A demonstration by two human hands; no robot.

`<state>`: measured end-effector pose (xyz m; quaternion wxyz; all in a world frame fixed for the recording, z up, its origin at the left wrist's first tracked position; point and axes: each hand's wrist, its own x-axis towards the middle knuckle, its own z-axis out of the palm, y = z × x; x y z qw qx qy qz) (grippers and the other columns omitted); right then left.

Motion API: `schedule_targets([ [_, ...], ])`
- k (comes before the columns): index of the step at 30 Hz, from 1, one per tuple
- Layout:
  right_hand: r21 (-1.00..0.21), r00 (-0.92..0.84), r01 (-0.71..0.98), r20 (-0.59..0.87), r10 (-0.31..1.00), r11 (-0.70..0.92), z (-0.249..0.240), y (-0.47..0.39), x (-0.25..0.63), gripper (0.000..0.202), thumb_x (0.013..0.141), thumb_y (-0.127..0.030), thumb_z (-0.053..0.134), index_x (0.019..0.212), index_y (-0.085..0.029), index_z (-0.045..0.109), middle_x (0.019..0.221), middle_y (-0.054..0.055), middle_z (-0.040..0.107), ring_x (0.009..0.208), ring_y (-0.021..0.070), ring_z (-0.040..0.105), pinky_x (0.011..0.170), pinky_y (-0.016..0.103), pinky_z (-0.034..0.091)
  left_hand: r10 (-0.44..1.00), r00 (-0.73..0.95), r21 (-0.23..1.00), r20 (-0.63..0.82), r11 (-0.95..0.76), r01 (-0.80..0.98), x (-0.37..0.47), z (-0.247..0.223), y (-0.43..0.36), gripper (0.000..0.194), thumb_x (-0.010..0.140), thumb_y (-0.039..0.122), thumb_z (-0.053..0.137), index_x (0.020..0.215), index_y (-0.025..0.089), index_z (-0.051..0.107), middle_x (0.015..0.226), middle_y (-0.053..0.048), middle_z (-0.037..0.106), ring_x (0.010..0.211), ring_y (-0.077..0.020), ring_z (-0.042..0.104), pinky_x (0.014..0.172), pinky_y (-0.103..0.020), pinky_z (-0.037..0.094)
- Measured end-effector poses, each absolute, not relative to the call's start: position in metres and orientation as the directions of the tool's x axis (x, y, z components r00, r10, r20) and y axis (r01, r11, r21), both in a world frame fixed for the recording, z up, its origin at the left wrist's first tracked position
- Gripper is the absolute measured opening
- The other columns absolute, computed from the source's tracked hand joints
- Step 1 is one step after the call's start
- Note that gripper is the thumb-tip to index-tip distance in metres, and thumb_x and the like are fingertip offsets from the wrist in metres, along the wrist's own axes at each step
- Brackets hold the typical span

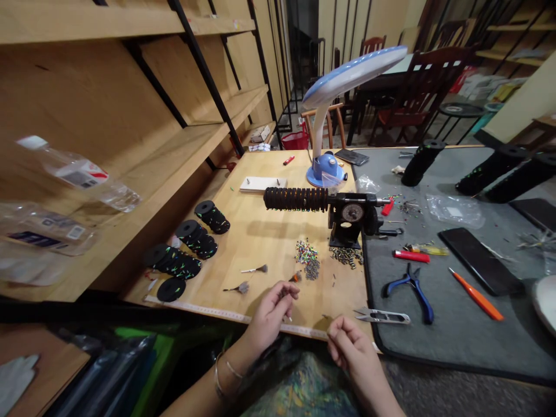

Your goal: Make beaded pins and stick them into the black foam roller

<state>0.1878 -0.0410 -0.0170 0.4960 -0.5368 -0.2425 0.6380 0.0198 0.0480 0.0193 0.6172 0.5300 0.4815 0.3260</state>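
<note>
Near the front edge of the wooden table, my left hand (271,313) is closed in a loose pinch, with a small whitish tip showing under its fingers. To its right, my right hand (347,341) is pinched on something too small to make out. Just beyond my left hand lie a feathery tuft with an orange part (296,277) and two grey tufts, one (242,287) closer to me than the other (262,269). Farther back are a pile of coloured beads (306,251), grey beads (311,269) and small metal pieces (347,256). A black winding device (350,217) holds a wrapped black roll (296,199).
Small scissors (382,315), blue pliers (410,289), an orange tool (476,294) and a phone (480,260) lie on the grey mat (443,341) at right. Black rolls (174,262) stand at left. A blue lamp (325,168) rises behind the device.
</note>
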Motion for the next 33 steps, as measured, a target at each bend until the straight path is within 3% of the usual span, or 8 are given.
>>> schedule_targets([
  [4, -0.804, 0.041, -0.420, -0.480, 0.876, -0.421, -0.016, -0.038, 0.187, 0.048, 0.067, -0.065, 0.069, 0.069, -0.021, 0.048, 0.045, -0.008, 0.049, 0.037, 0.0067, 0.035, 0.041, 0.019, 0.021, 0.804, 0.484, 0.930, -0.346, 0.363, 0.062, 0.024, 0.021, 0.038, 0.032, 0.080, 0.044, 0.064, 0.094, 0.015, 0.061, 0.072, 0.002, 0.051, 0.059, -0.0091, 0.044, 0.058, -0.022, 0.036],
  [7, -0.799, 0.063, -0.439, -0.483, 0.873, -0.410, -0.013, -0.037, 0.186, 0.047, 0.068, -0.062, 0.071, 0.069, -0.020, 0.050, 0.045, -0.008, 0.050, 0.037, 0.0058, 0.035, 0.041, 0.018, 0.021, 0.763, 0.546, 0.929, -0.347, 0.359, 0.089, 0.031, 0.020, 0.029, 0.040, 0.071, 0.042, 0.075, 0.097, 0.015, 0.061, 0.067, 0.005, 0.045, 0.061, -0.0097, 0.042, 0.059, -0.022, 0.034],
  [14, -0.816, 0.066, -0.420, -0.463, 0.884, -0.396, -0.013, -0.039, 0.187, 0.046, 0.069, -0.061, 0.071, 0.069, -0.019, 0.054, 0.043, -0.007, 0.052, 0.036, 0.0049, 0.036, 0.039, 0.016, 0.022, 0.803, 0.490, 0.940, -0.339, 0.301, 0.158, 0.042, 0.022, 0.031, 0.034, 0.077, 0.047, 0.066, 0.070, 0.015, 0.056, 0.063, 0.003, 0.048, 0.059, -0.0107, 0.042, 0.059, -0.023, 0.033],
  [18, -0.811, 0.026, -0.408, -0.469, 0.883, -0.419, -0.019, -0.037, 0.191, 0.049, 0.069, -0.064, 0.069, 0.076, -0.017, 0.061, 0.047, -0.003, 0.058, 0.037, 0.0070, 0.044, 0.036, 0.016, 0.023, 0.823, 0.477, 0.951, -0.308, 0.253, 0.178, 0.038, 0.024, 0.035, 0.033, 0.076, 0.045, 0.066, 0.067, 0.015, 0.055, 0.061, 0.004, 0.048, 0.060, -0.0114, 0.043, 0.060, -0.023, 0.034],
  [23, -0.842, 0.019, -0.373, -0.426, 0.904, -0.389, -0.016, -0.034, 0.199, 0.057, 0.071, -0.067, 0.065, 0.096, -0.016, 0.066, 0.068, 0.007, 0.071, 0.058, 0.0185, 0.064, 0.039, 0.020, 0.040, 0.829, 0.467, 0.947, -0.308, 0.217, 0.238, 0.031, 0.024, 0.034, 0.029, 0.078, 0.040, 0.064, 0.067, 0.016, 0.054, 0.060, 0.004, 0.047, 0.060, -0.0117, 0.044, 0.059, -0.023, 0.033],
  [27, -0.938, 0.125, -0.165, -0.326, 0.937, -0.304, 0.004, -0.034, 0.207, 0.050, 0.078, -0.057, 0.064, 0.111, -0.019, 0.065, 0.106, 0.014, 0.071, 0.090, 0.0281, 0.068, 0.050, 0.026, 0.051, 0.835, 0.479, 0.942, -0.272, 0.129, 0.310, 0.032, 0.030, 0.030, 0.023, 0.081, 0.033, 0.060, 0.067, 0.016, 0.054, 0.061, 0.003, 0.049, 0.060, -0.0119, 0.044, 0.057, -0.022, 0.034],
  [30, -0.984, 0.120, -0.025, -0.176, 0.977, -0.174, 0.016, -0.034, 0.205, 0.045, 0.085, -0.044, 0.061, 0.125, -0.023, 0.058, 0.129, 0.014, 0.060, 0.114, 0.0289, 0.058, 0.064, 0.028, 0.055, 0.838, 0.496, 0.928, -0.228, 0.032, 0.372, 0.033, 0.040, 0.027, 0.020, 0.082, 0.027, 0.058, 0.066, 0.015, 0.056, 0.061, 0.002, 0.052, 0.059, -0.0121, 0.046, 0.056, -0.022, 0.034],
  [33, -0.988, -0.024, -0.056, -0.146, 0.989, -0.147, 0.020, -0.033, 0.196, 0.043, 0.090, -0.038, 0.053, 0.131, -0.024, 0.050, 0.125, 0.013, 0.061, 0.107, 0.0251, 0.061, 0.065, 0.027, 0.055, 0.843, 0.516, 0.893, -0.151, -0.108, 0.438, 0.033, 0.048, 0.024, 0.020, 0.084, 0.022, 0.055, 0.065, 0.015, 0.057, 0.062, 0.001, 0.055, 0.059, -0.0121, 0.047, 0.057, -0.022, 0.034],
])
